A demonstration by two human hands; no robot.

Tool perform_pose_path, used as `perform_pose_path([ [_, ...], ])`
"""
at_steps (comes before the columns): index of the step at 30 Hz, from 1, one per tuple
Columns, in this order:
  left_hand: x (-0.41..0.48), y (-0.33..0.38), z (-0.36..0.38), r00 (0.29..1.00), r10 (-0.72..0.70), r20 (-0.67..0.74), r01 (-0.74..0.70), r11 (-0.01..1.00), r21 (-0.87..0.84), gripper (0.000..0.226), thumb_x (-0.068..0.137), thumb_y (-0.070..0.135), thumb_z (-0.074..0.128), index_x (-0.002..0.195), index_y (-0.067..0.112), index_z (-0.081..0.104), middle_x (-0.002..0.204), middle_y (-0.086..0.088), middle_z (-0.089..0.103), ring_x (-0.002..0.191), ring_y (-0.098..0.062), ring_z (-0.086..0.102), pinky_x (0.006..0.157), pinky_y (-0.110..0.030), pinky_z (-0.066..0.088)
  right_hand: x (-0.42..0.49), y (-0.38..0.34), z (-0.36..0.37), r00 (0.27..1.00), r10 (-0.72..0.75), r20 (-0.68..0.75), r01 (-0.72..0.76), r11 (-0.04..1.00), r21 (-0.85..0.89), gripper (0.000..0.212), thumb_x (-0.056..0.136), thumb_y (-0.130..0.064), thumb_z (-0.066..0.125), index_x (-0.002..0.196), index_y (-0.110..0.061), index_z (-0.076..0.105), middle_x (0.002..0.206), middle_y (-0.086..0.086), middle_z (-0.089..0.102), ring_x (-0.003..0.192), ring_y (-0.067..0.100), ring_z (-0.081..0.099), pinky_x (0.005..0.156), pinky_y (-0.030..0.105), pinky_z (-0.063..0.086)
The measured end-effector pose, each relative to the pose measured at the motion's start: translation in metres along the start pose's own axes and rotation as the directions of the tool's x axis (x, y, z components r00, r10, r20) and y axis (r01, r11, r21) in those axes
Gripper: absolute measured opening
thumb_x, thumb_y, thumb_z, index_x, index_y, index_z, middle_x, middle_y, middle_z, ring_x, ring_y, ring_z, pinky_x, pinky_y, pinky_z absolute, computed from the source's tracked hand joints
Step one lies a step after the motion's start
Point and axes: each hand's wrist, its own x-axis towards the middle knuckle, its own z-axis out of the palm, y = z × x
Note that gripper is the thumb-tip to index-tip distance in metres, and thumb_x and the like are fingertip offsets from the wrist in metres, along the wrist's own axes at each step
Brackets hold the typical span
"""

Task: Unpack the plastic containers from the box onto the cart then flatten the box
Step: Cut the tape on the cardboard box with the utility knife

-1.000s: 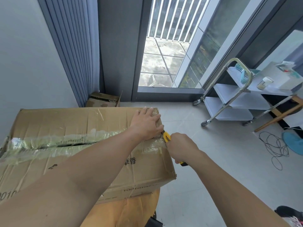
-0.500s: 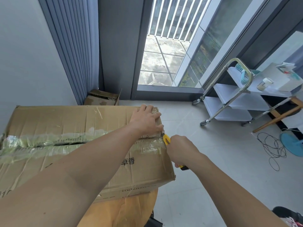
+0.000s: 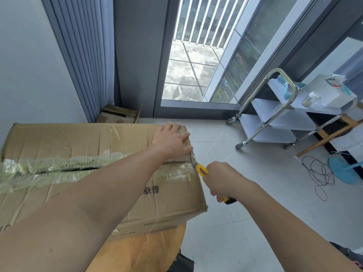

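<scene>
Matt creased cardboard box [image 3: 59, 142] (glossy crinkled tape [image 3: 49, 167]), shiny metal cart [image 3: 275, 112]

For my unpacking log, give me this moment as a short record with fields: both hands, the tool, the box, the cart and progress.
left hand: flat on top of the box, near its right end
right hand: grips the utility knife
utility knife: yellow, tip at the taped seam on the box's right edge
box: cardboard, flaps closed, tape along the top partly split
cart: stands off to the right, apart from the box
progress: box not yet opened; containers not in view
</scene>
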Motion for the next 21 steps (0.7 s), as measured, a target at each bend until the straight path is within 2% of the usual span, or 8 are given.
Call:
perform_pose_path([
  [4, 0.000, 0.001, 0.000, 1.000, 0.003, -0.004, -0.003, 1.000, -0.002, 0.066, 0.093, 0.069, 0.031, 0.152, 0.041, 0.027, 0.162, -0.003, 0.018, 0.147, -0.027, 0.014, 0.113, -0.048, 0.022, -0.001, -0.004, 0.001, 1.000, 0.008, -0.002, -0.008, 0.998, -0.057, 0.018, 0.089, 0.000, 0.044, 0.074, -0.008, 0.048, 0.073, 0.012, 0.066, 0.048, 0.021, 0.068, 0.050, 0.030, 0.053],
  [7, -0.002, 0.004, -0.002, 1.000, 0.009, 0.009, -0.009, 1.000, 0.006, 0.067, 0.094, 0.066, 0.032, 0.154, 0.037, 0.025, 0.162, -0.005, 0.019, 0.147, -0.029, 0.016, 0.113, -0.047, 0.023, 0.000, -0.001, 0.002, 1.000, -0.014, -0.005, 0.014, 0.999, -0.037, 0.013, 0.090, -0.004, 0.044, 0.079, -0.008, 0.050, 0.079, 0.015, 0.069, 0.054, 0.026, 0.071, 0.059, 0.039, 0.059],
  [9, -0.011, 0.009, -0.002, 0.998, 0.028, -0.060, -0.030, 0.999, -0.030, 0.063, 0.097, 0.058, 0.035, 0.154, 0.031, 0.026, 0.160, -0.007, 0.023, 0.144, -0.029, 0.023, 0.113, -0.044, 0.026, -0.001, 0.004, 0.004, 1.000, -0.022, -0.009, 0.022, 1.000, -0.017, 0.013, 0.091, -0.006, 0.042, 0.084, -0.007, 0.052, 0.081, 0.017, 0.070, 0.056, 0.027, 0.072, 0.062, 0.043, 0.060],
  [12, -0.042, 0.016, 0.003, 0.966, 0.134, -0.221, -0.144, 0.989, -0.030, 0.039, 0.099, 0.042, 0.037, 0.124, 0.020, 0.057, 0.127, -0.004, 0.051, 0.119, -0.024, 0.047, 0.096, -0.035, 0.037, -0.002, 0.008, 0.004, 0.999, -0.045, -0.002, 0.045, 0.999, 0.016, 0.013, 0.091, -0.008, 0.040, 0.086, -0.006, 0.052, 0.080, 0.018, 0.072, 0.056, 0.028, 0.072, 0.059, 0.038, 0.058],
  [14, -0.061, 0.018, 0.005, 0.967, 0.171, -0.190, -0.182, 0.982, -0.044, 0.031, 0.098, 0.035, 0.038, 0.098, 0.015, 0.062, 0.097, 0.000, 0.051, 0.102, -0.022, 0.052, 0.080, -0.032, 0.039, -0.003, 0.012, 0.000, 0.999, -0.053, 0.001, 0.053, 0.997, 0.059, 0.013, 0.092, -0.009, 0.040, 0.087, -0.005, 0.052, 0.081, 0.018, 0.073, 0.052, 0.026, 0.070, 0.057, 0.035, 0.053],
  [15, -0.067, 0.018, 0.005, 0.974, 0.161, -0.159, -0.173, 0.983, -0.063, 0.029, 0.097, 0.034, 0.039, 0.094, 0.015, 0.061, 0.095, -0.001, 0.051, 0.100, -0.022, 0.052, 0.077, -0.033, 0.042, -0.004, 0.014, -0.002, 0.998, -0.055, -0.014, 0.056, 0.996, 0.063, 0.015, 0.094, -0.012, 0.040, 0.089, -0.004, 0.052, 0.082, 0.017, 0.073, 0.051, 0.024, 0.069, 0.058, 0.036, 0.053],
  [18, -0.071, 0.020, 0.002, 0.987, 0.115, -0.117, -0.125, 0.988, -0.089, 0.029, 0.094, 0.037, 0.041, 0.096, 0.015, 0.061, 0.103, -0.002, 0.058, 0.099, -0.022, 0.053, 0.080, -0.038, 0.049, -0.005, 0.017, -0.006, 0.996, -0.072, -0.055, 0.074, 0.996, 0.046, 0.021, 0.097, -0.019, 0.040, 0.096, -0.005, 0.055, 0.082, 0.011, 0.072, 0.049, 0.021, 0.068, 0.062, 0.035, 0.057],
  [21, -0.072, 0.026, 0.001, 0.993, 0.087, -0.084, -0.094, 0.992, -0.083, 0.033, 0.095, 0.041, 0.042, 0.107, 0.016, 0.061, 0.110, -0.002, 0.059, 0.105, -0.023, 0.053, 0.085, -0.037, 0.043, -0.004, 0.016, -0.002, 0.994, -0.102, -0.024, 0.104, 0.992, 0.067, 0.021, 0.098, -0.021, 0.041, 0.097, -0.006, 0.055, 0.080, 0.009, 0.072, 0.048, 0.020, 0.067, 0.060, 0.034, 0.057],
])
